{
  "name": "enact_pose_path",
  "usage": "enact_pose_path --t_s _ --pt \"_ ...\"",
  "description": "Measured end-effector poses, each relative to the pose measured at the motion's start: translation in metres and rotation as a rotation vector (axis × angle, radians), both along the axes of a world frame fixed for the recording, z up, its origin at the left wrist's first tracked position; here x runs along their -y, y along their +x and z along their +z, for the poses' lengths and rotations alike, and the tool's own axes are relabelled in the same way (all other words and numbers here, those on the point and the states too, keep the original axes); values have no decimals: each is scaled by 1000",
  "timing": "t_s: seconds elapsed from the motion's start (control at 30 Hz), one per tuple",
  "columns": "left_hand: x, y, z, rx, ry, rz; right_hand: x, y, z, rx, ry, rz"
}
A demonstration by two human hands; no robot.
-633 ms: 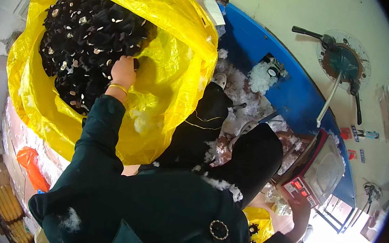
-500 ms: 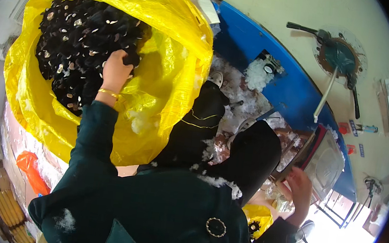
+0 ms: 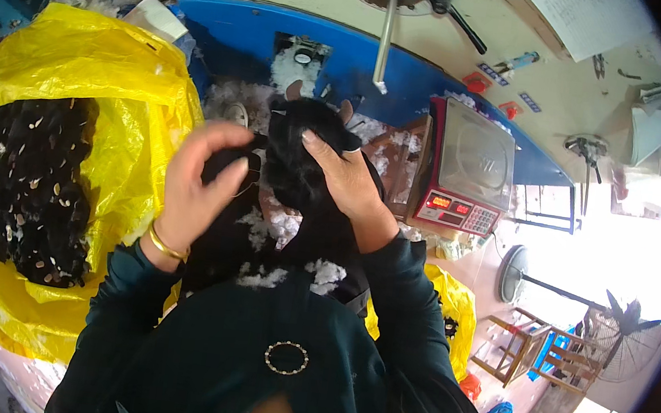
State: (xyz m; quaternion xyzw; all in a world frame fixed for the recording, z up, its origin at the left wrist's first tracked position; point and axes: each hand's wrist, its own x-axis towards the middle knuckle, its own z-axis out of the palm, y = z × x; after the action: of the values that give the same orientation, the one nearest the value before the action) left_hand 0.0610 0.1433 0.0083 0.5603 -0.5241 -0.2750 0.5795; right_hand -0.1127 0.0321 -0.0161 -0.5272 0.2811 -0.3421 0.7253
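Yellow bag [image 3: 153, 106], left, holding a heap of black pieces [image 3: 18, 193]. Weighing scale [image 3: 472, 162], right. Black plush piece [image 3: 289, 172], centre, between both hands. Right hand [image 3: 346, 179]: grip closed on its right side. Left hand [image 3: 201, 182]: grip half open beside it, holding nothing discernible.
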Motion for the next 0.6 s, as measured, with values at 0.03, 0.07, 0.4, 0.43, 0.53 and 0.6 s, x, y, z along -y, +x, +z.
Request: enact_pose_path --t_s 0.03,0.07,0.4,0.43,0.53,0.6 --pt "10 0 -5 -297 108 -48 1 -7 8 -82 -59 28" --pt "21 2 -10 -586 218 -81 -2 -8 8 -115 -69 20" --pt "57 -33 -33 -1149 453 -71 3 -7 8 -692 -1107 -630" --pt "57 -37 -27 -1156 397 -120 -1 -11 12 -617 -1101 -628" --pt "59 -43 -28 -993 300 -232 -6 -7 24 -565 -798 -265" --pt "55 -49 -24 -862 303 -267 -4 -9 16 -499 -718 -181"
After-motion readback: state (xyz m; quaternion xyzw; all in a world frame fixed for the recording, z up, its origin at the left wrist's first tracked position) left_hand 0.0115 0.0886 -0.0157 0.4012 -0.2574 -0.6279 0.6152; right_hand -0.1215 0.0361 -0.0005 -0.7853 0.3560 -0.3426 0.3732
